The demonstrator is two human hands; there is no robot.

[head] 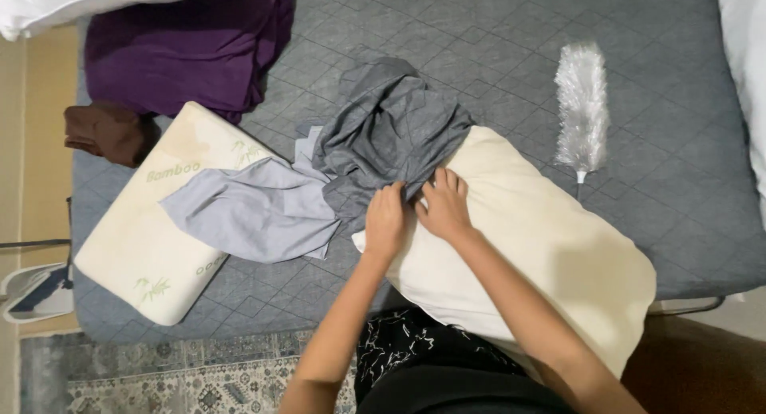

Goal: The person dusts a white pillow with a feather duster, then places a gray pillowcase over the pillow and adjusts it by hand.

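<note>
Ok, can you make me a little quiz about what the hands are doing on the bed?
1. True or false: both hands grip the dark grey pillowcase at the end of the cream pillow.
2. What lies on the mattress beyond the cream pillow? A) a white feather duster B) a red book C) a green cup
3. What colour is the bundled cloth at the far left corner of the bed?

Key
1. True: left hand and right hand both pinch its edge.
2. A, the white feather duster.
3. Purple: the purple cloth lies past the second pillow.
</note>
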